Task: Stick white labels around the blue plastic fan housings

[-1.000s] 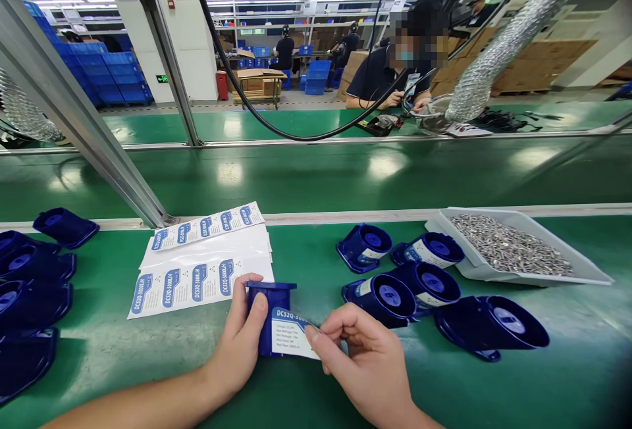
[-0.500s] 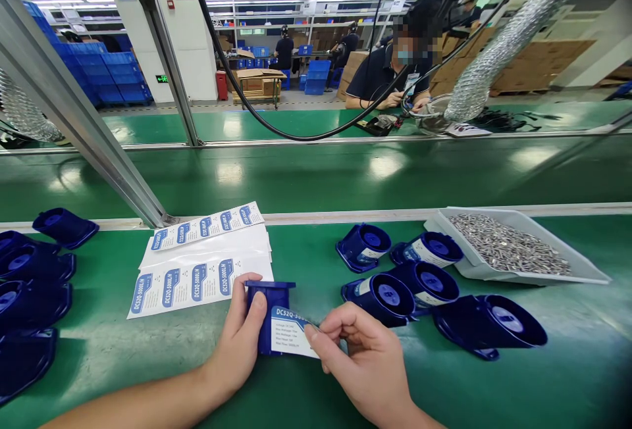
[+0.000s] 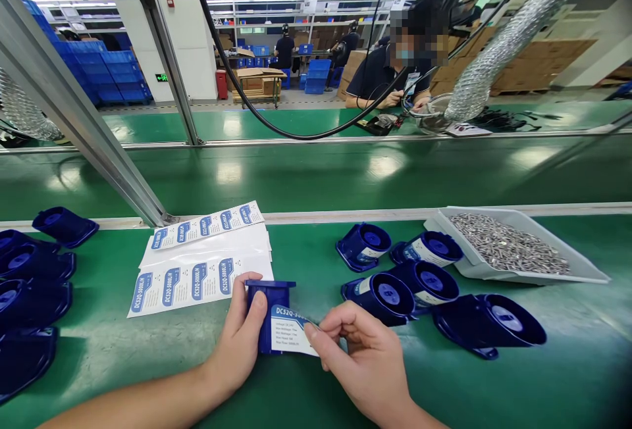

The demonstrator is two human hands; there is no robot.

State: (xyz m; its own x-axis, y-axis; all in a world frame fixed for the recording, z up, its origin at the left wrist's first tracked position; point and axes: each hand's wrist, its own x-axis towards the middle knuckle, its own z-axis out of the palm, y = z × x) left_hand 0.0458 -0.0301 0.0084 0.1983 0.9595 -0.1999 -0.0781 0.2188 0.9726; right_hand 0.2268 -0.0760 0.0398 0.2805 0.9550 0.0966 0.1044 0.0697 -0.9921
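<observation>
In the middle of the bench, my left hand [image 3: 241,330] is wrapped round a dark blue plastic housing [image 3: 266,294], thumb on its near face. My right hand [image 3: 363,350] pinches the right end of a white and blue label [image 3: 291,332] printed "DC52Q". The label's left part lies against the housing, while its right end stands off it. Sheets of the same labels [image 3: 185,284] lie just behind my left hand. Right of the housing are several blue housings [image 3: 388,292] with labels on some of them.
A white tray [image 3: 523,273] of small metal pins or screws sits at the right. More blue housings [image 3: 32,301] stand on the left. A metal post [image 3: 99,113] rises behind the label sheets, and a black cable [image 3: 276,127] hangs across. Beyond the green belt, a person [image 3: 390,80] works.
Almost nothing differs. Both hands keep their hold on the housing and the label, with no clear shift.
</observation>
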